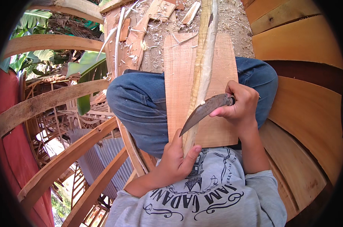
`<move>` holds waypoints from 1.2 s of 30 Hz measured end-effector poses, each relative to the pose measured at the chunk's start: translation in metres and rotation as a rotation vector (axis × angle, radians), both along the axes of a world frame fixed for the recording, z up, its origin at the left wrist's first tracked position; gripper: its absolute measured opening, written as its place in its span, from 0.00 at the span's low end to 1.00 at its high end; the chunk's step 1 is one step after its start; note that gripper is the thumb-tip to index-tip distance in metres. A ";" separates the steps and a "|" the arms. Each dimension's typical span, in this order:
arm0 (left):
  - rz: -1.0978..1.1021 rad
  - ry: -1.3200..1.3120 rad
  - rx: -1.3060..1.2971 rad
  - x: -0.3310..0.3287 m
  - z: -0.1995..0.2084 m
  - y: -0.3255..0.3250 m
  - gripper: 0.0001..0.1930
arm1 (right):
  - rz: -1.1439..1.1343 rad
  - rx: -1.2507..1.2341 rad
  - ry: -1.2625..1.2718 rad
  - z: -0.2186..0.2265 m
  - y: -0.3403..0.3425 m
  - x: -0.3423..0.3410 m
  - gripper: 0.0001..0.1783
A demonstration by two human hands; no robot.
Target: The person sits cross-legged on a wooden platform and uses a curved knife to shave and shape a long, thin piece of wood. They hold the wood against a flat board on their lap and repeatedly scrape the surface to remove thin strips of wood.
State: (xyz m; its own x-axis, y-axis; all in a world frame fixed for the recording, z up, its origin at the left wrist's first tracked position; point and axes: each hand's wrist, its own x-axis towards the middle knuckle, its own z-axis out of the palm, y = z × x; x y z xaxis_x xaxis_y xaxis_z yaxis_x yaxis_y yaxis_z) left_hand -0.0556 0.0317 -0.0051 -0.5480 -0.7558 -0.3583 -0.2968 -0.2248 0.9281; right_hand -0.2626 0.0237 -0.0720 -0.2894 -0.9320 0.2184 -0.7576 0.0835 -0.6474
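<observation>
A long pale wooden pole (204, 64), partly stripped, runs from my waist away past the far edge of the view. My left hand (178, 160) is wrapped round its near end. In my right hand (241, 104) is a knife (207, 109) with a broad, curved, dark blade; only the collar of its handle shows past my fingers. The blade lies slantwise across the pole, its tip pointing down-left close to my left hand. A small pale shaving sits by the blade's upper edge. Under the pole, a flat wooden board (224, 64) rests over my lap.
Curled shavings (152, 45) and wood scraps (141, 32) litter the floor ahead. Plank walling (296, 41) rises close on my right. On the left are open wooden rails (65, 160), with leaves (89, 64) and corrugated sheet metal (103, 159) beyond. My bent knees flank the board.
</observation>
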 end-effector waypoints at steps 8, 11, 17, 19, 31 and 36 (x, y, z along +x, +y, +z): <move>-0.073 -0.039 0.125 0.002 -0.005 0.009 0.13 | -0.182 0.073 0.036 -0.013 -0.013 -0.017 0.44; -0.248 -0.026 0.135 0.007 -0.006 0.019 0.12 | -0.495 0.033 -0.392 -0.040 -0.011 -0.093 0.38; -0.143 0.042 0.248 0.002 -0.014 0.001 0.09 | -0.427 0.170 -0.446 -0.022 -0.002 -0.079 0.31; -0.116 0.119 0.402 -0.003 -0.013 0.003 0.09 | -0.449 0.166 -0.691 -0.029 0.003 -0.064 0.29; 0.167 0.169 0.417 0.000 -0.019 -0.005 0.11 | 0.163 0.197 -0.193 0.006 0.033 0.025 0.34; 0.052 0.087 0.408 0.004 -0.022 0.008 0.10 | -0.001 0.105 0.117 -0.016 0.004 -0.021 0.38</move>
State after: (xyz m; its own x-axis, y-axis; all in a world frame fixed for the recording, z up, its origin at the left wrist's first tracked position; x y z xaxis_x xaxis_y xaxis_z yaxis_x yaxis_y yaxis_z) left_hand -0.0519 0.0396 -0.0272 -0.5541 -0.5891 -0.5882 -0.2002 -0.5916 0.7810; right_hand -0.2837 0.0281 -0.0885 -0.2689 -0.9511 0.1518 -0.8271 0.1473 -0.5424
